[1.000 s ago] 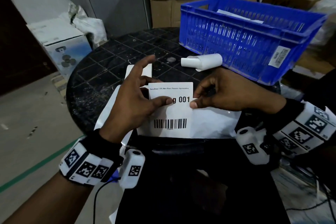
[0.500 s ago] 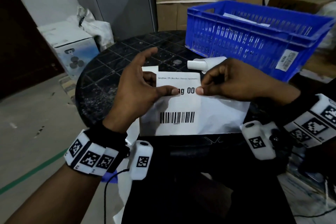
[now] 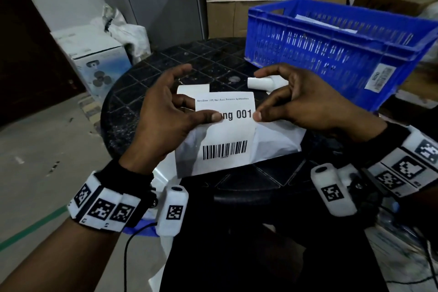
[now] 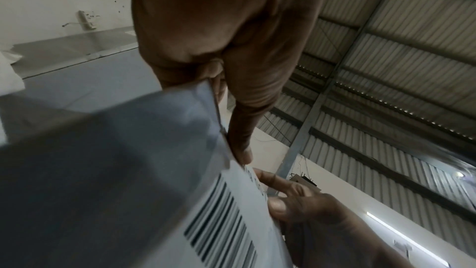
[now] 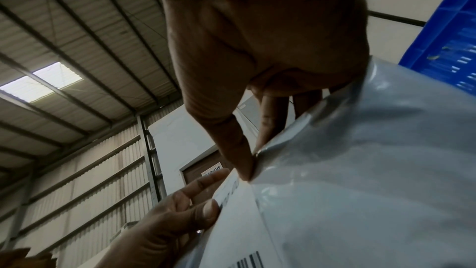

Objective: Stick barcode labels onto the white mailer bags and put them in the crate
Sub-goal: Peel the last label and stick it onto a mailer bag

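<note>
A white mailer bag (image 3: 277, 140) is held tilted up above the black round table (image 3: 147, 92). On its front sits a white barcode label (image 3: 225, 125) printed "001". My left hand (image 3: 180, 114) pinches the bag's left part, thumb on the label and fingers behind. My right hand (image 3: 284, 106) pinches the bag at the label's right edge. The left wrist view shows the barcode (image 4: 221, 221) beside the left thumb (image 4: 239, 146). In the right wrist view the right thumb (image 5: 244, 160) presses where label (image 5: 239, 221) meets bag (image 5: 373, 160). The blue crate (image 3: 331, 54) stands at the table's far right.
A white label roll (image 3: 260, 83) lies on the table before the crate. Another white sheet (image 3: 192, 90) shows behind the bag. Some paper lies inside the crate. Cardboard boxes (image 3: 237, 7) stand behind the table, and a white fan box (image 3: 94, 59) sits on the floor at left.
The bag with its label has come up off the table and tilted toward me. The two thumbs have spread slightly apart, uncovering more of the print.
</note>
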Demonstrator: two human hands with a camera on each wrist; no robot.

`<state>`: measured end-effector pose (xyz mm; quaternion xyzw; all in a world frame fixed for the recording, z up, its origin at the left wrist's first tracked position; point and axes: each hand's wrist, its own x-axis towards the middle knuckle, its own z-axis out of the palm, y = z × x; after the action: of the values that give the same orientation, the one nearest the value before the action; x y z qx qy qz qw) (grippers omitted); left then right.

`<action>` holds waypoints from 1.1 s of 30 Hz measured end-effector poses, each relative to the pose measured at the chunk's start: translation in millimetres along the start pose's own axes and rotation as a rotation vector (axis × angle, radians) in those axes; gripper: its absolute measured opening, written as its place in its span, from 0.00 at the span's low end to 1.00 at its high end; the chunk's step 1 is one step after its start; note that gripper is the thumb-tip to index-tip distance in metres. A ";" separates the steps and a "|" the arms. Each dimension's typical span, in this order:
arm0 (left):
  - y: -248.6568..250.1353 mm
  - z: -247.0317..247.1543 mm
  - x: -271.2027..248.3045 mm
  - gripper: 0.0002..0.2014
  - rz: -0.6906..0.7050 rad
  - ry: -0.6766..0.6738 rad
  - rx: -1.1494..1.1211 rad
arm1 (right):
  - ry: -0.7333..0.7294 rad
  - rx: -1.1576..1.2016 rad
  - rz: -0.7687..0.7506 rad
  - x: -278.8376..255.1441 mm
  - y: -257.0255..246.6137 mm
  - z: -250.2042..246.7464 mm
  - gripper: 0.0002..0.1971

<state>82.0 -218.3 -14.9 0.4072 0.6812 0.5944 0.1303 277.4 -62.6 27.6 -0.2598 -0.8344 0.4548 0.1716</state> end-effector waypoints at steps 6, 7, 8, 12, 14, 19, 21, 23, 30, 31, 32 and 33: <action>12.9 -1.3 -15.1 0.38 0.483 0.106 0.562 | 0.046 -0.127 -0.049 -2.0 -5.1 1.6 0.39; 17.3 2.5 -19.2 0.31 0.634 0.090 0.641 | 0.048 -0.134 -0.051 -1.9 -5.8 2.2 0.41; 18.0 7.7 -21.4 0.26 0.749 0.050 0.712 | 0.050 -0.138 -0.056 -1.5 -6.3 3.2 0.42; 6.6 28.2 -22.3 0.22 0.791 -0.083 0.901 | 0.049 -0.123 -0.102 -3.1 -9.0 7.8 0.48; -0.4 29.5 -22.1 0.22 0.750 -0.093 0.922 | 0.048 -0.128 -0.125 -6.2 -10.2 8.3 0.49; 4.2 28.7 -19.8 0.19 0.662 -0.093 0.886 | 0.063 -0.183 -0.172 -10.3 -11.0 7.3 0.47; 9.2 27.4 -19.6 0.16 0.648 -0.097 0.859 | 0.096 -0.192 -0.192 -10.0 -9.8 7.6 0.45; 13.3 25.1 -19.6 0.14 0.622 -0.113 0.819 | 0.126 -0.197 -0.210 -10.5 -8.4 7.6 0.41; 17.3 23.1 -15.4 0.21 0.462 -0.248 0.887 | 0.119 -0.157 -0.201 -18.4 -7.1 7.6 0.30; 18.5 22.7 -14.7 0.21 0.454 -0.261 0.890 | 0.123 -0.157 -0.195 -19.2 -6.9 6.7 0.29; 20.3 22.6 -14.1 0.21 0.439 -0.277 0.882 | 0.128 -0.160 -0.192 -19.8 -6.9 6.1 0.29; 22.5 22.4 -13.2 0.21 0.413 -0.303 0.871 | 0.132 -0.165 -0.192 -20.4 -6.9 5.2 0.29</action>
<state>114.2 -212.8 -4.1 0.6316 0.7447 0.2026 -0.0745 289.2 -81.2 29.6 -0.2212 -0.8769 0.3479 0.2470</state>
